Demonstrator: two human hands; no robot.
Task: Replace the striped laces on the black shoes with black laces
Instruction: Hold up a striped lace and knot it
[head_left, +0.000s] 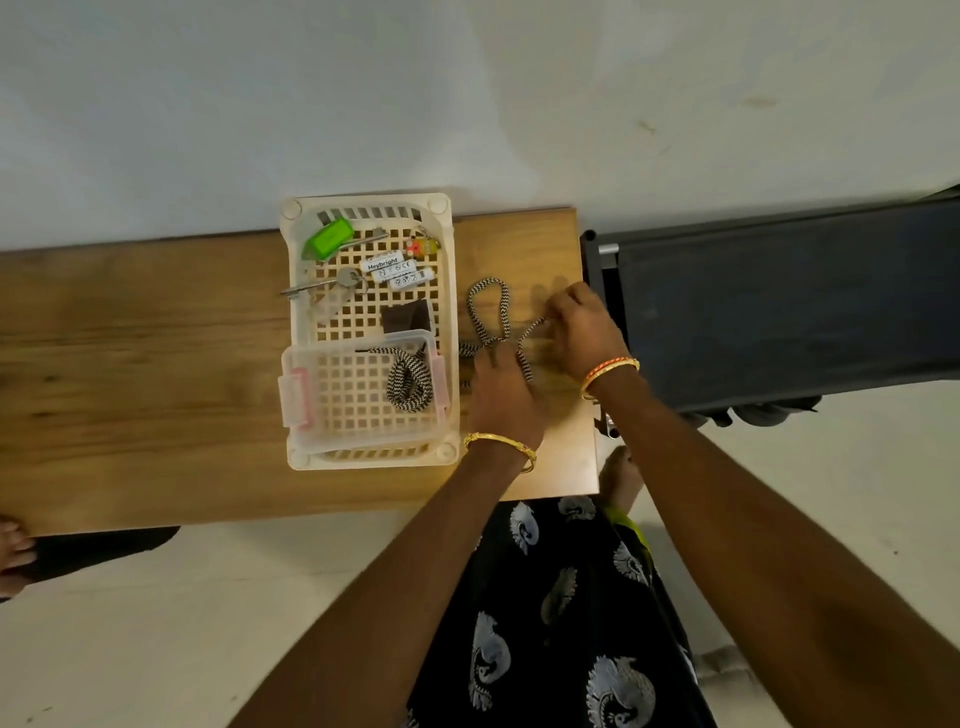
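The person is gathering a striped lace (488, 317) on the wooden table (156, 364), and it seems this step is to fold the lace into a neat bundle. The left hand (501, 395) rests on the crossing of the lace with its fingers laid rather flat, pressing it to the table. The right hand (584, 332) pinches one end of the same lace between its fingertips. Beyond the left hand the lace makes one open loop.

To do this well, the left hand should keep the crossing pinned while the right hand brings its end over in even loops, so that nothing twists or slips apart. A soft woven cord like this probably springs open if it is released too soon.

The lace is flat and braided, with a black and white zigzag pattern. Just to the left of the left hand stands a cream plastic basket (291, 332) with a square grid floor, and inside it a clear plastic box (311, 441) holds a second striped lace (410, 379), already coiled. No shoes and no black laces are visible.
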